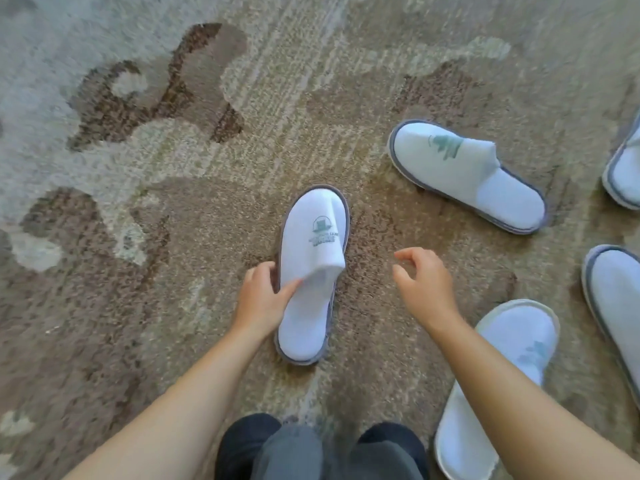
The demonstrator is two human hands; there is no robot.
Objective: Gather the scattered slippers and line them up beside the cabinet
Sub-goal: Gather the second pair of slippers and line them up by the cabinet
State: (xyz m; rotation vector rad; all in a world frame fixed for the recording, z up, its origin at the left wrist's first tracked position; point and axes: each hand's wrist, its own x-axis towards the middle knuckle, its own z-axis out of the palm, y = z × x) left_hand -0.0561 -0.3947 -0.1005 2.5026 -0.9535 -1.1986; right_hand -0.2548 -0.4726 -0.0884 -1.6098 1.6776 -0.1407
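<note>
Several white slippers with grey edging and a green logo lie on a patterned carpet. The middle slipper (311, 271) points away from me; my left hand (261, 296) pinches its left edge, thumb on the upper's rim. My right hand (424, 284) hovers to the right of it, fingers loosely curled, holding nothing. A second slipper (464, 174) lies at an angle to the upper right. A third slipper (498, 386) lies under my right forearm. Two more slippers (623, 174) (616, 306) are cut off at the right edge. No cabinet is in view.
The brown and grey patterned carpet (138, 168) fills the view, with bare floor to the left and at the top. My dark-clothed knees (318, 448) sit at the bottom centre.
</note>
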